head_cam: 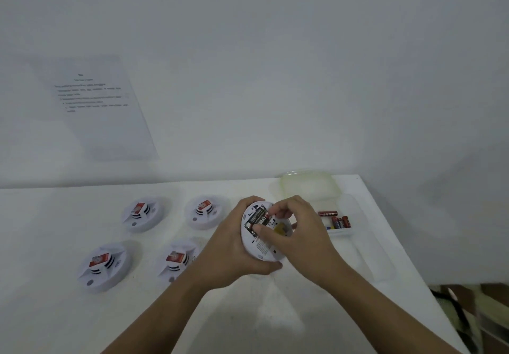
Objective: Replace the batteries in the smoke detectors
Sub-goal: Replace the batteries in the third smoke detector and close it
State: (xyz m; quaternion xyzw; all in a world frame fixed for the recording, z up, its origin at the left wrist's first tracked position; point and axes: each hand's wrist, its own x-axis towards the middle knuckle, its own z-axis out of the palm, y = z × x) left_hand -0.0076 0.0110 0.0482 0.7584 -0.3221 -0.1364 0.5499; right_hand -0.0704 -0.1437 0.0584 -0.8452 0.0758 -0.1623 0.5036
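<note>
clear tub (347,233) at the right of the white table (248,320): loose batteries (337,221) inside, red and black, one lying apart from a small cluster. brand on these too small to read. a yellowish see-through lid (308,185) lies just behind the tub, by the wall.

left hand (237,246) grips the held detector (264,254) by its rim, fingers wrapped around the edge, back side tilted up to the camera, above the table near centre. right hand (297,232) has curled fingers, thumb and forefinger pinching a black battery (260,217) that sits in the open compartment.

writing: "ever" shows on the battery, the rest covered. printed label on the detector's back is not legible. four more detectors (143,213) sit on the table to the left, each with a red-and-white piece on top. a printed sheet (93,106) on the wall is too blurred to read.
</note>
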